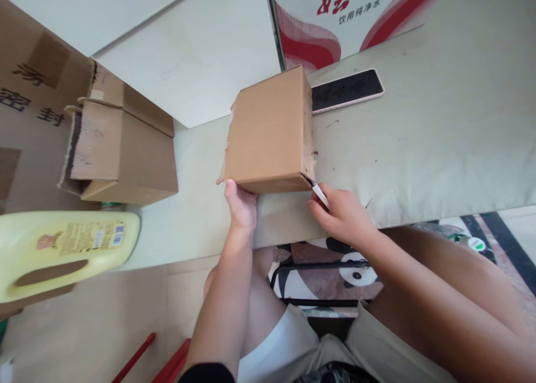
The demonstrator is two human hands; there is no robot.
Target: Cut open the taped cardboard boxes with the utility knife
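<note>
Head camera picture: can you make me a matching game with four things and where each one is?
Things:
1. small cardboard box
2. phone
3. yellow jug
4. torn open box

Places:
A. lower left, lying on its side
B. between the left hand and right hand
C. on the table behind the small box
D. left of the small box, off the table

Pairs: 1-B, 2-C, 3-A, 4-D

Left hand [240, 204] and right hand [341, 212] on cardboard box [268, 132]
</note>
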